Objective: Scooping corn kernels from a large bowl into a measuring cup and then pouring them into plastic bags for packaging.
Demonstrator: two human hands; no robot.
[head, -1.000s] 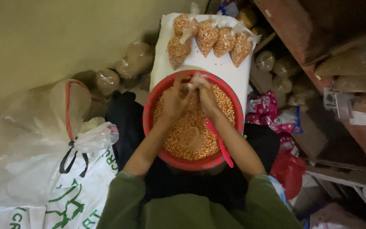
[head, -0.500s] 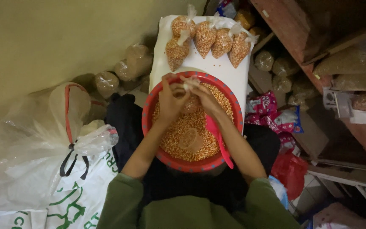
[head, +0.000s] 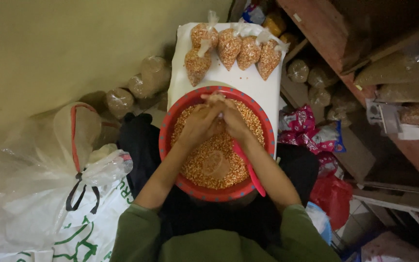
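Sacks [head: 49,194]: at left we see clear and white bags, knotted.
Basin [head: 170,145]: red, full of corn kernels.
Hands: our left hand [head: 201,123] and right hand [head: 234,121] pinch a small bag [head: 215,99] — farther forward than before.
Tray [head: 263,92]: five filled packets [head: 229,46].

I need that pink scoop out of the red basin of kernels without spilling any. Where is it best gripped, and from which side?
Grip the pink scoop by its long handle, whose free end juts over the rim of the red basin on the person's right. Coming from that right, near side seems best: the handle end looks clear, while its other end lies under the right hand, so the bowl is hidden.
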